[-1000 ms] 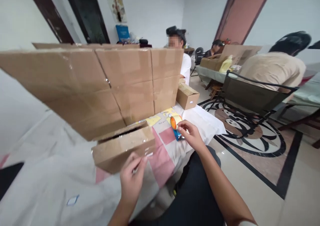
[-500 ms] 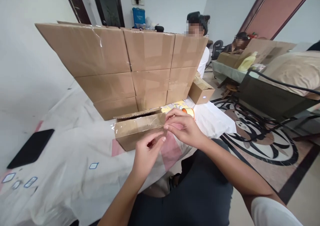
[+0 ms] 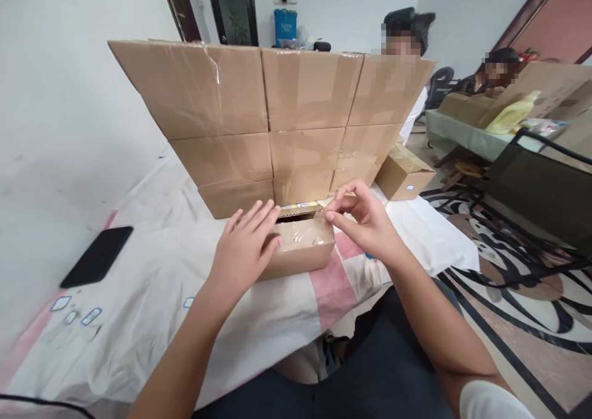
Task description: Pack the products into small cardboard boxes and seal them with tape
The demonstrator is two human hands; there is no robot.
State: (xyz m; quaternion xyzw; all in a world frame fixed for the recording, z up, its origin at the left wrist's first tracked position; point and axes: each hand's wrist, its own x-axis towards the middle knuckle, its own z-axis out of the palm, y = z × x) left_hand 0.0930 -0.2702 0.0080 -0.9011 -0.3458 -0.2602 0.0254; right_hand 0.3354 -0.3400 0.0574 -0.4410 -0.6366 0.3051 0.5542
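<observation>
A small cardboard box [image 3: 300, 260] sits on the cloth in front of me, a dark gap showing along its top beside a raised flap. Clear packing tape [image 3: 303, 235] lies wrinkled and shiny across its top. My left hand [image 3: 245, 243] rests flat over the box's left part, fingers stretched out. At the right top corner, my right hand [image 3: 365, 224] is pinched at the loose-looking end of the tape, thumb against forefinger. The box's left end is hidden beneath my left hand.
Behind the box rises a wall of stacked cartons [image 3: 231, 98]. Another taped carton [image 3: 404, 172] stands to the right. A black phone-like slab [image 3: 98, 257] and several blue-edged labels [image 3: 91, 316] lie at left. Two people sit beyond; a dark chair [image 3: 546, 178] stands right.
My left hand has gone from the box's right front to its left top, its fingers now spread. My right hand still pinches at the right end. The whole view has shifted.
</observation>
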